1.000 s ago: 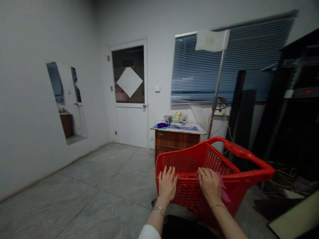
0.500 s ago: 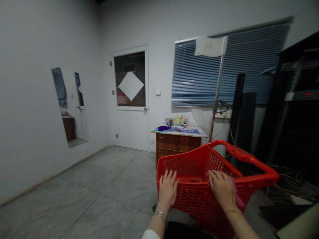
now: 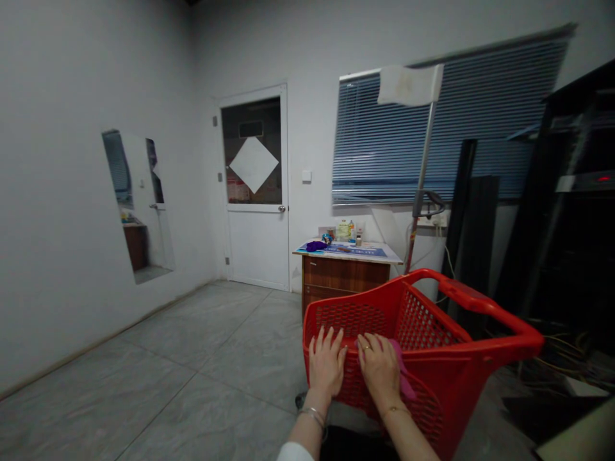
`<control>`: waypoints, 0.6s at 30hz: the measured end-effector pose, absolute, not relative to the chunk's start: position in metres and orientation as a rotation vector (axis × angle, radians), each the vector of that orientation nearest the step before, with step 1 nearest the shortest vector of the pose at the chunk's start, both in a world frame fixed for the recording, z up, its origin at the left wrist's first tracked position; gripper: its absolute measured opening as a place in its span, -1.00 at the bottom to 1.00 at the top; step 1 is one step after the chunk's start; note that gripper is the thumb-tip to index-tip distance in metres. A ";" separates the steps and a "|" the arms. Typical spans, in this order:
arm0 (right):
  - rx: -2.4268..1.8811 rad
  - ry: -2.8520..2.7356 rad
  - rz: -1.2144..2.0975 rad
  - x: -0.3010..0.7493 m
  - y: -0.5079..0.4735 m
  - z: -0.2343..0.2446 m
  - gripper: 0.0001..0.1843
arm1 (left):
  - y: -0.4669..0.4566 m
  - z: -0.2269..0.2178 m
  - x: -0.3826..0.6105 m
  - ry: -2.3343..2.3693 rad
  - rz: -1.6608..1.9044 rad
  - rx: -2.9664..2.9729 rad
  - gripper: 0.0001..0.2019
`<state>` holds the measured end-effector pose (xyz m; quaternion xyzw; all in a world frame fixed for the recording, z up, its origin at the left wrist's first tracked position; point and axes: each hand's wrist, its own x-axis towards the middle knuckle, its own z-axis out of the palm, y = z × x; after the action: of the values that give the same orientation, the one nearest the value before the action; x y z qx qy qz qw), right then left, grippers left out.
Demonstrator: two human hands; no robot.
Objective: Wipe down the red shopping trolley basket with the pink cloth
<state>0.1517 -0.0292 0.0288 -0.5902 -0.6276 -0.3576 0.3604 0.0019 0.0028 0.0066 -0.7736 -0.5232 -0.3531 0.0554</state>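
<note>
A red plastic shopping basket on wheels [image 3: 446,333] stands in front of me at the lower right. My left hand [image 3: 325,366] lies flat on its near rim, fingers stretched out, holding nothing. My right hand [image 3: 379,368] rests right beside it on the same rim, pressing a pink cloth [image 3: 400,374] against the red mesh wall. The cloth hangs out from under the palm on its right side. Both hands are close together near the basket's left corner.
A wooden desk [image 3: 346,272] with small items stands by the far wall under blue window blinds [image 3: 432,141]. A white door [image 3: 257,192] is left of it. A mop pole [image 3: 423,173] leans by the desk. Dark racks [image 3: 571,211] and cables fill the right. Grey tiled floor [image 3: 182,378] spreads left.
My right hand slid left along the basket's rim with the pink cloth and now sits next to my left hand. The left hand stayed in place.
</note>
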 end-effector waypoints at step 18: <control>-1.663 -1.497 -1.127 0.278 -0.041 0.062 -0.76 | 0.002 0.009 0.003 -1.624 -1.089 -2.381 -0.58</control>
<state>0.2782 -0.0414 0.0618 -0.6303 -0.5676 -0.4274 0.3128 0.0030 0.0025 0.0094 -0.7723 -0.5270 -0.3534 0.0302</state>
